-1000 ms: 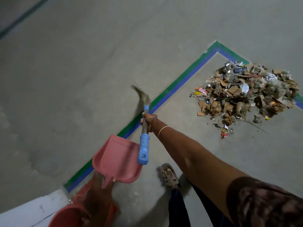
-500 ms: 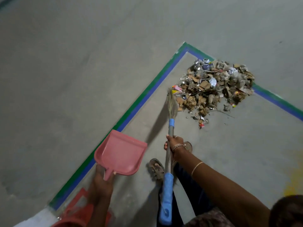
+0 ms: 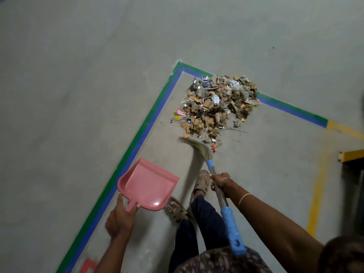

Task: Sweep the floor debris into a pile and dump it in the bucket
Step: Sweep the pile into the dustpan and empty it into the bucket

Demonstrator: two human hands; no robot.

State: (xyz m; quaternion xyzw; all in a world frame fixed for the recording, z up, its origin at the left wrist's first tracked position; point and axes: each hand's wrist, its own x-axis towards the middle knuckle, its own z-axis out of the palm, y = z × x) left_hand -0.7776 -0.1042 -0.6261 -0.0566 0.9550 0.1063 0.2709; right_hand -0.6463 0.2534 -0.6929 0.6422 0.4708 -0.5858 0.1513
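two hands are occupied: dustpan (image 3: pixel 147 184) gripped by the left hand (image 3: pixel 120 219), broom (image 3: pixel 230 228) by the right hand (image 3: pixel 219 183), fingers closed round each handle. debris pile (image 3: pixel 216 103) lies at 12 o'clock, bristles (image 3: pixel 197 145) just beside it; scraps could be scattered by a hard flick.

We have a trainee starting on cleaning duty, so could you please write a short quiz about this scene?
1. True or false: the pink dustpan in the left hand is empty.
2. The broom is gripped by: A) left hand, B) right hand, C) both.
3. What two colours is the floor tape beside the debris pile?
Key: 1 true; 2 B; 3 green and blue.
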